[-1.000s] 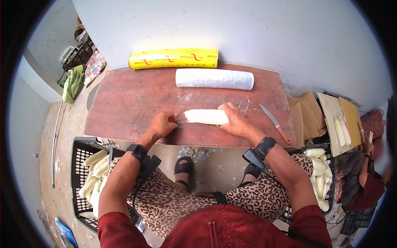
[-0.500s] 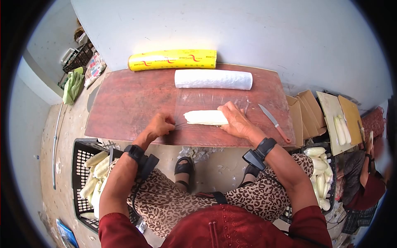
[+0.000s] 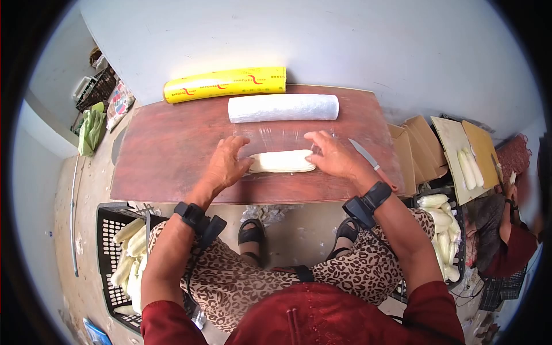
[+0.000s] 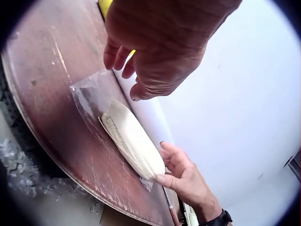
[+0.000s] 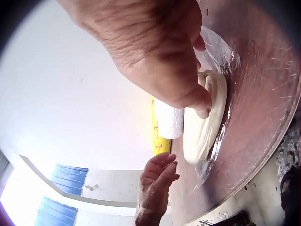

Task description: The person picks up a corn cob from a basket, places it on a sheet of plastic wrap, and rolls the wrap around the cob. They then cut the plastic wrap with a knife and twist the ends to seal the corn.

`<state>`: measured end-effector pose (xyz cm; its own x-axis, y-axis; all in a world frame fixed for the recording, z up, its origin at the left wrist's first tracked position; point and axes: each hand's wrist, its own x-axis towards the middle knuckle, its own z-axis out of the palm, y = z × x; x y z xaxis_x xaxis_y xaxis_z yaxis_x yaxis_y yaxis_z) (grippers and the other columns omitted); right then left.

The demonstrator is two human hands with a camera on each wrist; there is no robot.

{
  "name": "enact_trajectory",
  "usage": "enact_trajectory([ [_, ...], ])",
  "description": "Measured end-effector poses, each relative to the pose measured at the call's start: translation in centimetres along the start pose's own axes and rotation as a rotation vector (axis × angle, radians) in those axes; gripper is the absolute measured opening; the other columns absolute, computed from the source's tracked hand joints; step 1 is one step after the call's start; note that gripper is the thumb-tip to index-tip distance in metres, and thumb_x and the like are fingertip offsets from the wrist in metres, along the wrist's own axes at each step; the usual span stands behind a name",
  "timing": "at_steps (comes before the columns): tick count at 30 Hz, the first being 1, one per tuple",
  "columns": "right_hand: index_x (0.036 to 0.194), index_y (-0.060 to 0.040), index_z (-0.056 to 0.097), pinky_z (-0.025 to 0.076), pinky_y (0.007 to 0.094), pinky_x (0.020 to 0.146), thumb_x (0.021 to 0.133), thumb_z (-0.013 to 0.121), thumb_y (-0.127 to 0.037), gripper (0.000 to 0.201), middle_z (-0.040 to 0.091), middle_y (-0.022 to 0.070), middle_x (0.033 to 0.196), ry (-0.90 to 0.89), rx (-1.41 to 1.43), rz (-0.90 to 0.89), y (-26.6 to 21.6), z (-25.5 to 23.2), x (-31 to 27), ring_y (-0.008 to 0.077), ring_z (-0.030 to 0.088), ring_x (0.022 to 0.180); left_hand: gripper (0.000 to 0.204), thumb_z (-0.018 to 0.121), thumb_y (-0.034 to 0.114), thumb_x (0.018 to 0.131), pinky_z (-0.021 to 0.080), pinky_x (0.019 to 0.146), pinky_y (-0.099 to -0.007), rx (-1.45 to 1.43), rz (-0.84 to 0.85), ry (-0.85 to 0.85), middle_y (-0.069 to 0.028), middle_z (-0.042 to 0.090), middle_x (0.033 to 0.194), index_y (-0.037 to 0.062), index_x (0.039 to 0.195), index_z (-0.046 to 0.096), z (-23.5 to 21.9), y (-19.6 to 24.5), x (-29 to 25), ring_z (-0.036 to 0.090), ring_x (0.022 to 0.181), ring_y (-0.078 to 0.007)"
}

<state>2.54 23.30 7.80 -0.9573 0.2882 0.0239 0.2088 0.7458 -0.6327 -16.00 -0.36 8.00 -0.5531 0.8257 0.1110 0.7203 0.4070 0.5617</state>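
A pale ear of corn [image 3: 282,161] in its inner husk lies crosswise on a sheet of clear plastic film [image 4: 89,94] on the table. The film runs out from the white roll [image 3: 283,108] behind it. My left hand [image 3: 227,161] is at the corn's left end, thumb low by the tip and fingers loosely bent above the film. At the other end is my right hand [image 3: 338,156], its thumb touching the corn [image 5: 205,134] and its fingers reaching past it over the film. A knife [image 3: 368,155] with a reddish handle lies right of that hand, partly covered by the forearm.
A yellow printed roll [image 3: 225,84] lies at the table's back edge by the wall. Black crates of corn stand left [image 3: 109,230] and right [image 3: 458,253] of my legs. Cardboard [image 3: 420,149] leans off the right edge. Another person [image 3: 506,241] sits at far right.
My left hand has risen from the film's left edge, moving away from me to the corn's left end. The right hand has loosened from round the corn, leaving its thumb against the end.
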Motion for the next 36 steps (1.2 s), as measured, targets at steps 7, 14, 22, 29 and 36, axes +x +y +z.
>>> enact_trajectory([
  [7, 0.105, -0.0009, 0.065, 0.051, 0.0365, 0.085, 0.087, 0.061, -0.003, 0.019, 0.069, 0.0153, 0.1, 0.139, 0.075, 0.117, 4.6, -0.7, 0.6, 0.026, 0.066, 0.095, 0.063, 0.077, 0.031, 0.078, 0.039, 0.101, -0.0467, 0.137, 0.117, -0.106, -0.0145, 0.057, 0.126, 0.0058, 0.131, 0.053, 2.6, 2.0, 1.5, 0.049, 0.118, -0.0352],
  [14, 0.099, -0.0024, 0.065, 0.051, 0.0416, 0.08, 0.084, 0.063, -0.002, 0.015, 0.065, 0.0176, 0.094, 0.057, -0.023, 0.019, 4.0, 0.9, -0.4, 0.0359, 0.064, 0.092, 0.067, 0.08, 0.031, 0.075, 0.038, 0.101, -0.0477, 0.13, 0.041, -0.27, -0.0149, 0.057, 0.124, 0.0073, 0.132, 0.053, 4.8, 3.5, 2.6, 0.049, 0.119, -0.036],
  [22, 0.084, -0.0018, 0.057, 0.047, 0.0463, 0.073, 0.082, 0.06, -0.003, 0.004, 0.058, 0.0204, 0.086, -0.174, -0.296, 0.032, 4.9, -0.1, -1.2, 0.04, 0.058, 0.084, 0.062, 0.079, 0.032, 0.073, 0.04, 0.099, -0.0461, 0.177, 0.092, -0.244, -0.015, 0.059, 0.116, 0.0078, 0.126, 0.057, 5.2, 3.3, 2.4, 0.051, 0.115, -0.0352],
  [29, 0.085, 0.0006, 0.057, 0.048, 0.0484, 0.077, 0.085, 0.058, -0.004, 0.005, 0.062, 0.0221, 0.092, -0.063, -0.216, 0.007, 4.6, -0.5, -1.5, 0.0424, 0.059, 0.093, 0.057, 0.079, 0.029, 0.073, 0.039, 0.099, -0.0453, 0.15, 0.099, -0.227, -0.0143, 0.058, 0.116, 0.0093, 0.124, 0.059, 5.3, 3.1, 2.1, 0.05, 0.115, -0.0337],
  [36, 0.091, -0.0029, 0.056, 0.048, 0.0502, 0.078, 0.084, 0.057, -0.004, 0.007, 0.06, 0.0198, 0.1, 0.083, -0.15, -0.019, 3.7, 1.1, -0.4, 0.0432, 0.059, 0.094, 0.053, 0.077, 0.02, 0.072, 0.04, 0.095, -0.0451, 0.105, 0.167, -0.192, -0.013, 0.058, 0.11, 0.0151, 0.121, 0.06, 5.3, 2.9, 1.3, 0.051, 0.11, -0.0341],
])
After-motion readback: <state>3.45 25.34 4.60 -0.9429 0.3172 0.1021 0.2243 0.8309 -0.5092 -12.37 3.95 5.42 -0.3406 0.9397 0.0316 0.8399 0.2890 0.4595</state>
